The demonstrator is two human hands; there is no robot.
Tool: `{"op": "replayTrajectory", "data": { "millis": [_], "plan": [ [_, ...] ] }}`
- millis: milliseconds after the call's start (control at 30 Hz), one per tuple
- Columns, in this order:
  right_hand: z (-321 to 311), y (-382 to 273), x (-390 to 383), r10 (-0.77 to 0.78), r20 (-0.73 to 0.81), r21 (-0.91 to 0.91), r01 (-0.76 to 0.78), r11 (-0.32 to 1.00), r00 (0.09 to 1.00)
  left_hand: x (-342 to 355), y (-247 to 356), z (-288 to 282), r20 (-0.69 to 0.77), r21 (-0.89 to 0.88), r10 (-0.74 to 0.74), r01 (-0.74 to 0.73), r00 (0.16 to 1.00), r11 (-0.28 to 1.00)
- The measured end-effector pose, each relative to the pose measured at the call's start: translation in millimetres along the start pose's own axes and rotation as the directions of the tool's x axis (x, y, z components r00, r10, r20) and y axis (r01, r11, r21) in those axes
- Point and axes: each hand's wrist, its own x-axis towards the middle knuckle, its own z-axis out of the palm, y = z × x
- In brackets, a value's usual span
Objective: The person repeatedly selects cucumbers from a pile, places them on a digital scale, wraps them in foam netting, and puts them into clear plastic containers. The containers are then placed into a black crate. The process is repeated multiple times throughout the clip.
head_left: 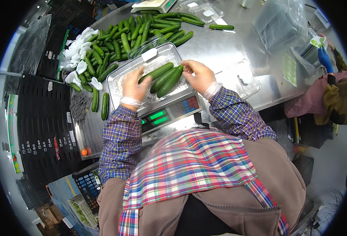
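**Three cucumbers framed by two hands over a lit scale**

Nearest, a plaid apron is worn over a brown jacket. Just beyond it, the front of the scale is marked by two green displays, their figures too small to be read, and by a keypad printed in blue and red blocks.

On the scale a metal tray is carried, and over it the three cucumbers are set side by side, between the hands. The grip of the left hand is kept partly open, fingers curved, with the thumb beside the end of the leftmost cucumber; whether it is grasped cannot be told. The right hand is nearly closed at the far tip of the rightmost one; whether this is pinched or merely touched cannot be told.

At the tray's far edge a white label is seen on clear plastic. To the left, black crates are tagged with small white labels and a red label.

Farther off, a heap of cucumbers is piled on the steel counter beside white foam nets. At right, a green-printed sheet is laid down near a co-worker's blue-gloved hand. At the far edge a second scale is placed.
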Motion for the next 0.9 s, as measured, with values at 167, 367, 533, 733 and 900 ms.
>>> {"op": "replayTrajectory", "data": {
  "millis": [167,367,533,733,900],
  "plan": [
    [6,-9,9,-0.110,0.089,-0.384,0.136,0.913,0.990,-19,-28,0,-0.088,0.081,0.007,0.000,0.996,0.997],
    [10,-9,15,-0.131,0.330,-0.536,0.300,0.789,0.935,-16,-17,2,-0.068,0.173,0.027,-0.015,0.997,0.985],
    [13,0,19,-0.103,0.294,-0.364,0.211,0.907,0.950,-4,-13,-7,0.055,0.214,0.052,-0.062,0.997,0.975],
    [17,10,16,-0.127,0.260,-0.223,0.188,0.957,0.957,4,-13,-9,0.172,0.078,-0.202,0.191,0.964,0.978],
    [19,12,12,-0.136,0.236,-0.158,0.176,0.972,0.962,11,-14,-3,0.265,0.067,-0.273,0.265,0.925,0.962]
  ]
}}
